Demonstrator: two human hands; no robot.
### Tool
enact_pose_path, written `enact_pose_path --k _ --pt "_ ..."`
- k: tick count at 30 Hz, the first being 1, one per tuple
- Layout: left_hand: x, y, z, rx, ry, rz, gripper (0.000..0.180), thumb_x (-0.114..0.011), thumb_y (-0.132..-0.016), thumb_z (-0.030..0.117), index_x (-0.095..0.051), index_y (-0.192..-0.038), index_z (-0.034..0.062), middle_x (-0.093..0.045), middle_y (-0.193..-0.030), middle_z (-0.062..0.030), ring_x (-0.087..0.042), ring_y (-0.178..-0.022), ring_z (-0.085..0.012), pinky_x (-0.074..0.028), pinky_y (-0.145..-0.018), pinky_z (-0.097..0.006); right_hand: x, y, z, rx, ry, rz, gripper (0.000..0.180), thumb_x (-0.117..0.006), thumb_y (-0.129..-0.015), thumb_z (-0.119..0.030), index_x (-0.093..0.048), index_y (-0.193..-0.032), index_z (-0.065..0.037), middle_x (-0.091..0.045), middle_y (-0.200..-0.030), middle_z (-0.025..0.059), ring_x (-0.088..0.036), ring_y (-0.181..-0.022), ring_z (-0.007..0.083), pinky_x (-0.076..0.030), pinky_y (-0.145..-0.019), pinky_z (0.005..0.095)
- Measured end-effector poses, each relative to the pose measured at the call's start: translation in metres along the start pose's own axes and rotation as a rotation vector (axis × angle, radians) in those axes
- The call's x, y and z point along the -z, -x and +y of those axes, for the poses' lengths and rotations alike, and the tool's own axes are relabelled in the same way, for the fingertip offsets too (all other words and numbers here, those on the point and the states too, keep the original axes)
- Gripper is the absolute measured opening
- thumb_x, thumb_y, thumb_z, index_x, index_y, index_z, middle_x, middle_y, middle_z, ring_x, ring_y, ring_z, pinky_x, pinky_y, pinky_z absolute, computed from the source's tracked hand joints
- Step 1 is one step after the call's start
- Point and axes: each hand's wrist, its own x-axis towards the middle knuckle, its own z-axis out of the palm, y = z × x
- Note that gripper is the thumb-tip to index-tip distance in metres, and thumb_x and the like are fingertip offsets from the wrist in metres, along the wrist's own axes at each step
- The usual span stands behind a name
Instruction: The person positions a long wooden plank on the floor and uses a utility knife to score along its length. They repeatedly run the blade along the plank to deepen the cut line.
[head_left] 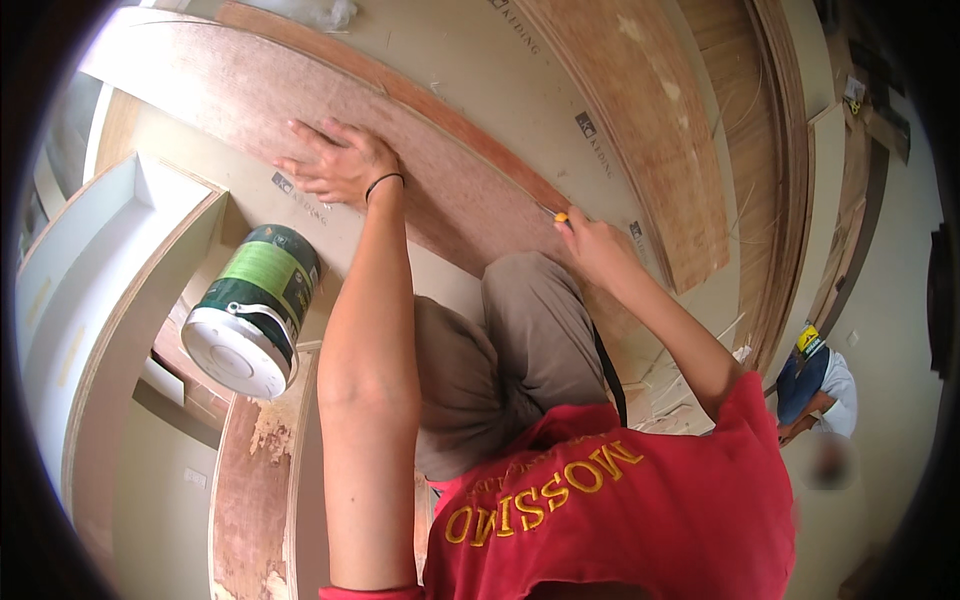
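Observation:
My left hand (345,165) lies flat on a long, pale reddish plywood board (450,185), fingers spread. A dark band circles that wrist. My right hand (597,250) is closed around a small yellow-handled utility knife (563,218). Its thin metal tip points to the far left, at the board's far edge. Along that edge runs a narrow, redder wood strip (440,112). My fingers hide most of the knife's handle. My bent knees (540,310) are close to the board's near edge.
A green bucket with a white end (265,285) is left of my left forearm, beside a pale open wooden frame (150,260). Another curved plywood piece (640,130) lies beyond the board. Wood slivers (680,395) lie on the right. Another person (835,395) is bent over at far right.

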Motion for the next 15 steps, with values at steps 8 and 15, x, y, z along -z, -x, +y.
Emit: enact_pose_path --k 8,15 --pt "0.0 -0.002 0.003 -0.025 -0.031 0.023 0.054 -0.036 -0.1 0.05 -0.034 -0.151 0.0336 -0.017 -0.159 -0.0196 -0.035 -0.134 -0.0418 -0.037 -0.103 -0.057 -0.011 0.023 0.021 -0.016 0.002 0.041 0.037 -0.04 -0.103 -0.035 -0.05 -0.115 -0.001 -0.065 -0.077 0.0273 -0.063 -0.071 0.0485 -0.05 -0.062 0.0558" --pt "-0.003 -0.002 0.005 0.016 0.001 0.022 0.053 -0.035 -0.1 0.053 -0.036 -0.15 0.0362 -0.019 -0.159 -0.019 -0.034 -0.135 -0.041 -0.032 -0.108 -0.054 -0.006 0.062 0.062 -0.151 -0.012 -0.009 0.042 -0.039 -0.103 -0.035 -0.048 -0.123 0.001 -0.064 -0.082 0.0308 -0.063 -0.08 0.0488 -0.048 -0.07 0.0566"
